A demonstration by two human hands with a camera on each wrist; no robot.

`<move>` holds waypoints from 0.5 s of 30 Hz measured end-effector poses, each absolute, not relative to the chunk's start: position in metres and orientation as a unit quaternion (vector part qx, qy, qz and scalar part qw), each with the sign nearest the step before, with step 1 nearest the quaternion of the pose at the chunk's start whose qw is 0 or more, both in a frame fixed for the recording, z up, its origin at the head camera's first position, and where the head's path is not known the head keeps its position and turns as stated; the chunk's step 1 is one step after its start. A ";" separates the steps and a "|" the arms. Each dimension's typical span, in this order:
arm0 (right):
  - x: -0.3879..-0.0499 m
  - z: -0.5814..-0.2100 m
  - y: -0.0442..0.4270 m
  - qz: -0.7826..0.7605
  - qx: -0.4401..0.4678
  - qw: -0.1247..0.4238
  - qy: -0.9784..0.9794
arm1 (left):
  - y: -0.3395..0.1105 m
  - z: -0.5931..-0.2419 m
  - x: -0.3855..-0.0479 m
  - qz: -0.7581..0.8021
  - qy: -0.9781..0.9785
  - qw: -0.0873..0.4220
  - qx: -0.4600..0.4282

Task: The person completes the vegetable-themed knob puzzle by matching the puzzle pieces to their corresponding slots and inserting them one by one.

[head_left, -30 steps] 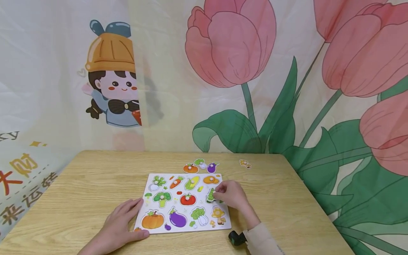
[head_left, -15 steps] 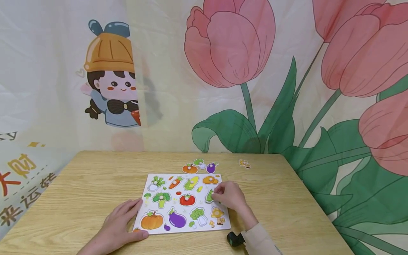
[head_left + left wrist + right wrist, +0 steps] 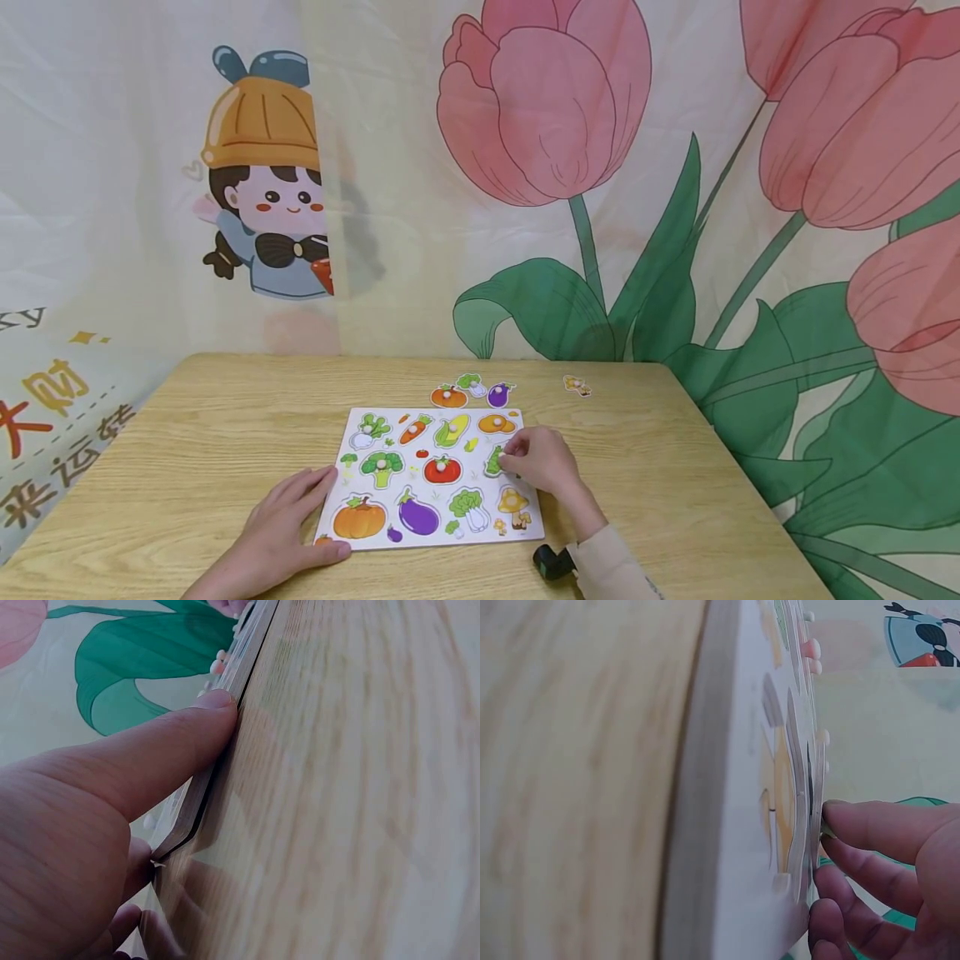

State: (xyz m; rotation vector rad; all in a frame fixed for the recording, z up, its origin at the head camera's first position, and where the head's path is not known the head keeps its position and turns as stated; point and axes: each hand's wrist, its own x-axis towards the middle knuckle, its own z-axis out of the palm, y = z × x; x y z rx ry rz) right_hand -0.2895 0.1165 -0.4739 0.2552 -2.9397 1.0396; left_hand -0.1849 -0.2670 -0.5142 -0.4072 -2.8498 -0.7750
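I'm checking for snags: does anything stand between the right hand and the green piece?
Nothing visible: the right hand pinches the green piece directly, at the board. What lies underneath the piece is hidden.

Note white on the vegetable board (image 3: 345, 490). Find green on the right-edge piece (image 3: 492, 461). Log red on the tomato (image 3: 442, 472), two greens on the broccoli (image 3: 384, 477), orange on the carrot (image 3: 412, 431), yellow and green on the corn (image 3: 452, 432). Along the lower row, read orange on the printed pumpkin (image 3: 360, 521), purple on the printed eggplant (image 3: 417, 515), green over white on the printed cabbage (image 3: 468, 504), golden yellow on the printed mushroom (image 3: 513, 501). See streaky tan grain on the tabletop (image 3: 187, 450). Mark beige on the sleeve (image 3: 613, 562), black on the object (image 3: 553, 563) beside it. On the backdrop cloth (image 3: 390, 108), find cream ground, pink tulips (image 3: 562, 100) outlined dark, green leaves (image 3: 540, 292), a cartoon figure (image 3: 288, 279) in orange, blue and black.
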 end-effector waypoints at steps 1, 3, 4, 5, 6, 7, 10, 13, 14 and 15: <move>-0.290 -0.474 0.116 0.332 0.080 0.006 -0.940 | -0.267 -0.514 -0.184 -0.260 -0.953 0.080 -0.135; -0.290 -0.475 0.115 0.330 0.075 0.006 -0.941 | -0.267 -0.514 -0.184 -0.259 -0.953 0.080 -0.135; -0.291 -0.474 0.114 0.330 0.072 0.006 -0.941 | -0.267 -0.514 -0.184 -0.258 -0.953 0.080 -0.135; -0.291 -0.474 0.114 0.330 0.070 0.006 -0.941 | -0.267 -0.514 -0.184 -0.257 -0.953 0.081 -0.135; -0.290 -0.474 0.114 0.330 0.069 0.006 -0.941 | -0.267 -0.513 -0.184 -0.257 -0.953 0.081 -0.135; -0.290 -0.474 0.114 0.330 0.066 0.005 -0.942 | -0.267 -0.513 -0.183 -0.256 -0.953 0.082 -0.136; -0.289 -0.472 0.114 0.332 0.063 0.003 -0.941 | -0.267 -0.512 -0.183 -0.257 -0.953 0.082 -0.136; -0.290 -0.472 0.113 0.332 0.059 0.001 -0.941 | -0.267 -0.512 -0.183 -0.259 -0.952 0.085 -0.136; -0.290 -0.472 0.113 0.332 0.058 0.001 -0.941 | -0.267 -0.513 -0.183 -0.260 -0.952 0.086 -0.137; -0.290 -0.473 0.113 0.332 0.057 0.001 -0.942 | -0.267 -0.513 -0.183 -0.261 -0.952 0.087 -0.137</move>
